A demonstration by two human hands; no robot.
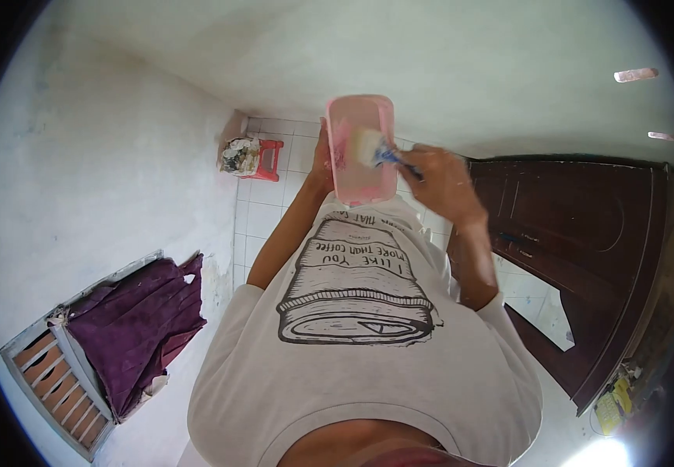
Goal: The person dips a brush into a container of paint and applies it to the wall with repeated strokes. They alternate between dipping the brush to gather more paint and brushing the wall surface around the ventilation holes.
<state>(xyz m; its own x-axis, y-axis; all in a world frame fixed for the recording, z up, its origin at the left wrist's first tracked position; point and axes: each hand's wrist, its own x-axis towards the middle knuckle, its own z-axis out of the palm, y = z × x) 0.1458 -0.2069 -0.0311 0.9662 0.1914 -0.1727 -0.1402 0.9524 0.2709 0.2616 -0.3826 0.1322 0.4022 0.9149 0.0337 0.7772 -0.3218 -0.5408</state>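
Note:
My left hand (323, 159) grips a pink plastic tub (390, 117) by its left side, holding it up in front of my chest. Most of those fingers are hidden behind the tub. Darker pink smears mark its inner left wall. In my right hand (444, 187) is a paintbrush (384, 152), its dark handle pinched in closed fingers. The brush has a blue section near the bristles. Its pale, slightly blurred bristles point left and overlap the tub's opening.
A red plastic stool (270, 160) with a cluttered bundle stands on white floor tiles (263, 202) by the wall corner. Dark wooden furniture (586, 210) is at right. A purple cloth (138, 327) hangs by a barred window (61, 385) at left.

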